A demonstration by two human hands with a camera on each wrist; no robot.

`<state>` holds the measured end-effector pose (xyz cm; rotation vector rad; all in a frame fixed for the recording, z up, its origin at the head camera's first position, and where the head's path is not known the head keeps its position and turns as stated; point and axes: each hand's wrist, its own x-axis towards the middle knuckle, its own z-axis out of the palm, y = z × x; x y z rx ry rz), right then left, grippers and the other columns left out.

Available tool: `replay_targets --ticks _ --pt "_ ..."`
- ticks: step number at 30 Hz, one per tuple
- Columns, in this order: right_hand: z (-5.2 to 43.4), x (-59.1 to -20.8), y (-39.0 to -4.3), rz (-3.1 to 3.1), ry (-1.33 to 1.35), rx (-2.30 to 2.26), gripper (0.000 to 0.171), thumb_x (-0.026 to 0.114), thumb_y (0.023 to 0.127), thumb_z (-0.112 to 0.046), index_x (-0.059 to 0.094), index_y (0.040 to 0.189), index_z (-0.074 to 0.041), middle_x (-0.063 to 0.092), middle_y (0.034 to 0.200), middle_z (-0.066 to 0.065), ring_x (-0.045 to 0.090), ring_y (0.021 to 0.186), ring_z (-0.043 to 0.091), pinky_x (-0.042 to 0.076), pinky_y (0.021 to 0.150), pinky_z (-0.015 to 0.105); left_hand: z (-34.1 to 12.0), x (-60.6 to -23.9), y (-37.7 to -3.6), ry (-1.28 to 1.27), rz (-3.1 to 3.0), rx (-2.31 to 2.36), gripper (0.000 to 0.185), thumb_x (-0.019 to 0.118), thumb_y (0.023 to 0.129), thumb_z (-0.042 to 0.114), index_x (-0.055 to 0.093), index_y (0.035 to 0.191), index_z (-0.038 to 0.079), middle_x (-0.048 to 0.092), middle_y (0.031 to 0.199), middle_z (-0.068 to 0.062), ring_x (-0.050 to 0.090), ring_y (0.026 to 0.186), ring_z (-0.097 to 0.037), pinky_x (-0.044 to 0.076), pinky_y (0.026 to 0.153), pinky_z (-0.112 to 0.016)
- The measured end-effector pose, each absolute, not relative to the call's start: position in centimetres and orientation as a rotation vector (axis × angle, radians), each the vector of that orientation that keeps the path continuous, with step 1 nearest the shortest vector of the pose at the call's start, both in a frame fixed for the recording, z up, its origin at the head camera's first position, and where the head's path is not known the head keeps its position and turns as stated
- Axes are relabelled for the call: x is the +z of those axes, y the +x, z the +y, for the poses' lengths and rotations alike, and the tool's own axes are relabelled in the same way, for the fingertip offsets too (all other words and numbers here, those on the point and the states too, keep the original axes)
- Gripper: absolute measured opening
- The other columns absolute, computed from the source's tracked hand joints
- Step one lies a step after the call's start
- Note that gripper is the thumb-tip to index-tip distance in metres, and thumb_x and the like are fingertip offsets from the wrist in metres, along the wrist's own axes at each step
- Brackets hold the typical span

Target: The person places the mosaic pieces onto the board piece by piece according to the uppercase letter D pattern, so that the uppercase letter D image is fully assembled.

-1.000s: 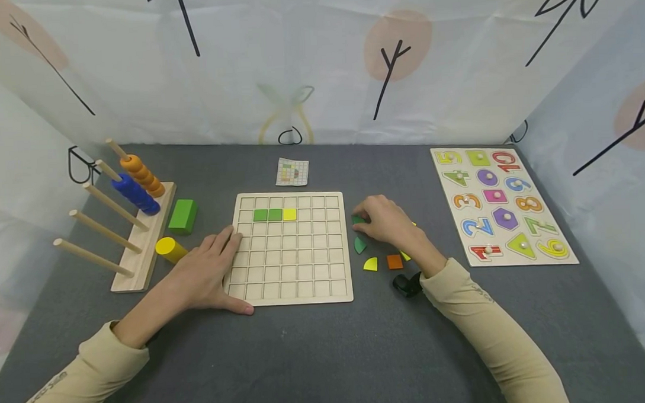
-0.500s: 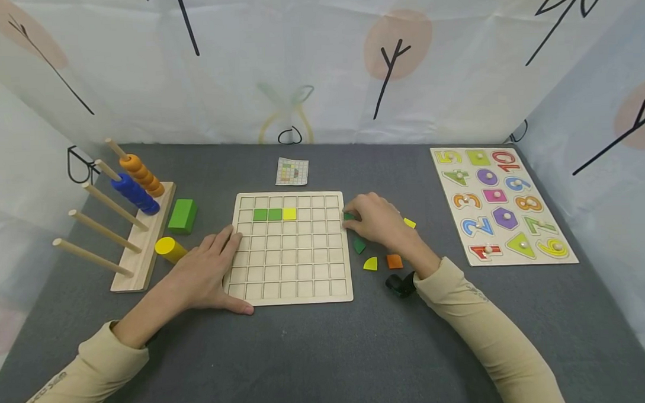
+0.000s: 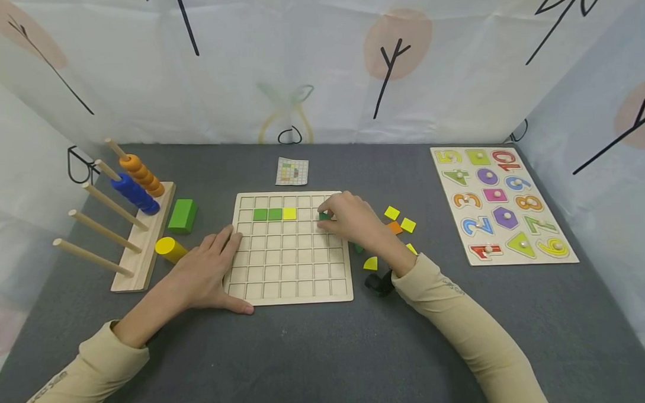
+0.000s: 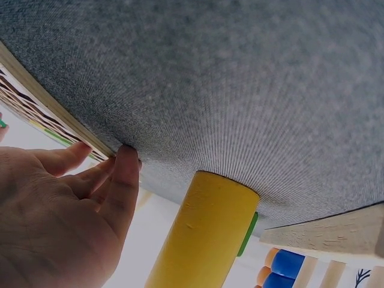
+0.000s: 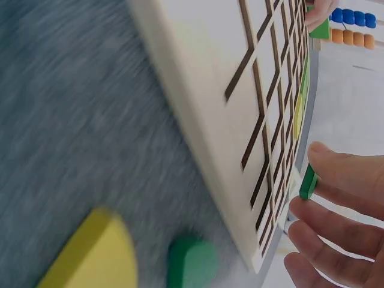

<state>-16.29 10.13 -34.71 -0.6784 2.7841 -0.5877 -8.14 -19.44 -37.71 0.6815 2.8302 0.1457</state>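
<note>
Two hands are at work on the table (image 3: 317, 356). On the left stands a peg rack (image 3: 142, 243) with blue and orange beads, and near it lie a green block (image 3: 182, 216) and a yellow roll (image 3: 170, 248). The left hand (image 3: 205, 277) lies flat on the left edge of the grid board (image 3: 290, 285). Its fingers (image 4: 123, 186) are straight and close together, and they hold nothing; they just press on the board.

In the board's second row sit two green tiles (image 3: 267, 214) and one yellow tile (image 3: 289, 214), side by side. The right hand (image 3: 355, 221) is over the right end of that same row. Its fingers (image 5: 336, 186) pinch a small dark green tile (image 3: 323, 215) by its edges. The tile sits at the tips, on the hand's left side, just above the board. The right wrist view shows it tipped on edge, not flat. It looks square, so no side is the long one. The empty squares between it and the yellow tile lie to its left. The right hand is much nearer to them than the left hand.

Right of the board lie loose yellow (image 3: 391, 213) and orange (image 3: 394, 227) pieces. Far right is a number puzzle (image 3: 501, 207).
</note>
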Motion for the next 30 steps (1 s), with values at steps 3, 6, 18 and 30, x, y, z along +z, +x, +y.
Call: replay_targets --ticks 3,6,18,30 --pt "9.3 -34.8 -16.3 2.773 -0.680 -0.585 0.031 0.076 0.093 -0.020 0.076 0.122 -0.009 0.078 0.110 0.010 0.072 0.091 0.022 0.057 0.070 0.034 -19.5 -37.8 -8.2 0.676 2.822 0.147 0.143 0.076 0.058 0.087 0.031 0.155 -0.007 0.030 0.160 -0.035 0.042 0.141 -0.052 0.046 0.105 -0.064" --pt "8.6 -34.9 -16.3 2.770 -0.690 -0.572 0.030 0.076 0.093 -0.020 0.076 0.121 -0.010 0.078 0.107 0.007 0.068 0.084 0.017 0.052 0.065 0.029 -19.5 -37.9 -8.2 0.669 2.815 0.146 0.143 0.076 0.058 0.087 0.030 0.156 -0.007 0.029 0.161 -0.035 0.040 0.142 -0.052 0.045 0.106 -0.064" --pt "6.6 -35.6 -16.4 2.750 -0.777 -0.541 0.015 0.076 0.093 -0.017 0.081 0.106 -0.011 0.076 0.087 0.002 0.056 0.067 0.009 0.047 0.061 0.025 -19.5 -37.8 -8.1 0.666 2.812 0.147 0.142 0.077 0.059 0.085 0.030 0.156 -0.008 0.028 0.161 -0.035 0.040 0.142 -0.052 0.045 0.107 -0.064" --pt "6.2 -36.1 -16.5 2.733 -0.780 -0.552 0.016 0.078 0.092 -0.018 0.081 0.105 -0.009 0.078 0.098 0.006 0.062 0.074 0.013 0.049 0.065 0.027 -19.4 -37.5 -8.1 0.669 2.813 0.152 0.144 0.077 0.058 0.086 0.031 0.155 -0.008 0.029 0.161 -0.035 0.040 0.142 -0.052 0.045 0.107 -0.064"
